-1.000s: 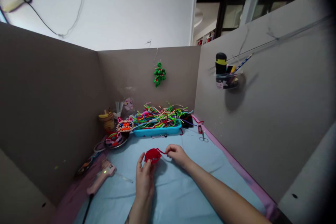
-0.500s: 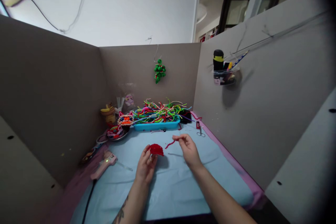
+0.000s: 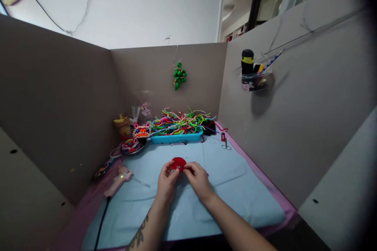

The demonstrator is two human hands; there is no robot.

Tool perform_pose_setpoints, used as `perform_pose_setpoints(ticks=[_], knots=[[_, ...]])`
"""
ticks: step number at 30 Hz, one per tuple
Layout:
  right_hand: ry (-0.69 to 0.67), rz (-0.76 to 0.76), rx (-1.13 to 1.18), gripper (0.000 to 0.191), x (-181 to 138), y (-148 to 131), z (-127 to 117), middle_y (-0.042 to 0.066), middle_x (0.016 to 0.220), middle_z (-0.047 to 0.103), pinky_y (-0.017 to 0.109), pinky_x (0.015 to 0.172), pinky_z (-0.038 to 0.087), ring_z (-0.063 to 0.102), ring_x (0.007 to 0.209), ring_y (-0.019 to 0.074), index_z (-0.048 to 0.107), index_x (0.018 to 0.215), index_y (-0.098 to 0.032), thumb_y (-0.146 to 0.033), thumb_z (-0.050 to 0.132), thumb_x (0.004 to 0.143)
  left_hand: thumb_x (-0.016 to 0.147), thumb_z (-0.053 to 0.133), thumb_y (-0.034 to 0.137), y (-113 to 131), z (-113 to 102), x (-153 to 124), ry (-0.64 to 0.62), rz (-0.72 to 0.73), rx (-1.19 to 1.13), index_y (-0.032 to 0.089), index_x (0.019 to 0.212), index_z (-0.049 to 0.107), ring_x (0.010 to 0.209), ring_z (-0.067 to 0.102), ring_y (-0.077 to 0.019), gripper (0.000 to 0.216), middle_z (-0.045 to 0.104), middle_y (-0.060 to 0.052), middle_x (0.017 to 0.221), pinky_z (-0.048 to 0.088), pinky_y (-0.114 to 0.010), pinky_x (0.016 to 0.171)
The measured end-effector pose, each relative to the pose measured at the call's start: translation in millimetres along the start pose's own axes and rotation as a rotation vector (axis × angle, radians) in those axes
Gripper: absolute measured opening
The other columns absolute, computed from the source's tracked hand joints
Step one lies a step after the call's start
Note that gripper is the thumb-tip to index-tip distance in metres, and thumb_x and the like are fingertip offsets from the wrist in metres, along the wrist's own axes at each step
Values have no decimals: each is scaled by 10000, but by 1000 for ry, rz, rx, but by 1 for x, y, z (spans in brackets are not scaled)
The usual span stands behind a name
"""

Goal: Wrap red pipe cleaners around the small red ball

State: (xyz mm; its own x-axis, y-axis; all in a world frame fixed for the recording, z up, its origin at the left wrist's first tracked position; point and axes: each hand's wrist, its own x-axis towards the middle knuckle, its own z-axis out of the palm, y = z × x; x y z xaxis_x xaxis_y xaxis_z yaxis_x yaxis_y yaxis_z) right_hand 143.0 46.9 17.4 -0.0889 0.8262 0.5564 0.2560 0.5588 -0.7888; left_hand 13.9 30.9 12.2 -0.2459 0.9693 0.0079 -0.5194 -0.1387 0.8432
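A small red pipe-cleaner coil (image 3: 178, 163) is held just above the light blue cloth (image 3: 224, 188) near the middle of the desk. My left hand (image 3: 167, 182) grips the coil from the left with closed fingers. Pressed against it from the right, my right hand (image 3: 198, 179) pinches the loose red end at the coil. Both hands touch each other around the piece.
A teal tray (image 3: 176, 138) heaped with coloured pipe cleaners stands at the back. A pink glue gun (image 3: 119, 177) lies at the left, small scissors (image 3: 226, 144) at the back right. Finished pipe-cleaner figures (image 3: 140, 131) sit back left. Brown partition walls (image 3: 59, 106) enclose the desk; a green ornament (image 3: 179, 77) hangs behind.
My right hand, which held the red strand stretched out to the right, has come in against the coil. The coil sits a little farther right and up in view.
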Motion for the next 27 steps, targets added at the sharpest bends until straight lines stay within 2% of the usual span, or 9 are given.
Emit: perform_pose_setpoints(ticks=[3, 9, 14, 17, 19, 21, 23, 25, 27], knots=[[-5, 0, -5, 134, 0, 0, 0, 23, 776, 632, 300, 725, 467, 587, 762, 183, 638, 770, -206, -120, 545, 812, 572, 829, 243, -4, -1, 1, -34, 21, 62, 172, 972, 618, 848, 667, -192, 458, 710, -79, 973, 493, -341, 811], [-61, -39, -32, 151, -3, 5, 1, 35, 843, 614, 315, 785, 453, 580, 845, 194, 634, 837, -210, -110, 521, 825, 584, 816, 258, -7, -3, 2, -34, 54, 80, 174, 944, 601, 816, 671, -187, 428, 715, -71, 936, 493, -346, 804], [-50, 12, -37, 136, -2, 11, 2, 23, 803, 558, 298, 740, 439, 553, 795, 185, 573, 760, -203, -97, 499, 804, 583, 812, 243, -9, -3, 3, -66, 83, 113, 181, 893, 599, 829, 664, -180, 381, 716, -61, 928, 488, -324, 795], [-48, 48, -32, 142, 0, 14, 0, 12, 762, 530, 283, 687, 427, 529, 730, 174, 523, 704, -204, -102, 485, 796, 613, 790, 274, -9, -6, 2, -131, 65, 224, 182, 890, 609, 815, 663, -183, 344, 715, -65, 913, 496, -312, 755], [-55, 47, -43, 144, 0, 16, -2, 12, 767, 523, 281, 681, 421, 524, 724, 172, 512, 706, -204, -101, 472, 799, 669, 745, 334, -4, -10, -1, -171, 57, 402, 180, 947, 628, 738, 658, -188, 339, 710, -67, 861, 500, -311, 678], [-73, 23, -59, 145, -1, 16, -5, 15, 782, 522, 286, 696, 418, 526, 747, 176, 515, 725, -204, -98, 460, 807, 766, 648, 381, 7, -13, -6, -144, 148, 663, 182, 1041, 647, 638, 622, -180, 339, 678, -43, 729, 488, -319, 632], [-105, -14, -68, 149, -2, 15, -7, 18, 791, 522, 293, 713, 416, 527, 769, 181, 519, 740, -205, -96, 453, 817, 812, 598, 372, 20, -15, -11, -101, 372, 927, 198, 983, 692, 667, 601, -180, 261, 663, -51, 768, 483, -338, 689], [-134, -54, -77, 156, -3, 12, -7, 19, 794, 522, 298, 725, 414, 524, 786, 183, 523, 747, -205, -93, 450, 825, 834, 574, 344, 32, -12, -15, -179, 531, 1105, 230, 973, 711, 726, 598, -192, 227, 644, -56, 813, 478, -338, 715], [-151, -85, -83, 162, -4, 9, -7, 18, 798, 524, 301, 732, 413, 522, 797, 183, 535, 755, -206, -87, 452, 828, 827, 579, 291, 38, -8, -15, -291, 613, 1239, 243, 919, 721, 817, 596, -212, 177, 642, -67, 862, 468, -341, 753]])
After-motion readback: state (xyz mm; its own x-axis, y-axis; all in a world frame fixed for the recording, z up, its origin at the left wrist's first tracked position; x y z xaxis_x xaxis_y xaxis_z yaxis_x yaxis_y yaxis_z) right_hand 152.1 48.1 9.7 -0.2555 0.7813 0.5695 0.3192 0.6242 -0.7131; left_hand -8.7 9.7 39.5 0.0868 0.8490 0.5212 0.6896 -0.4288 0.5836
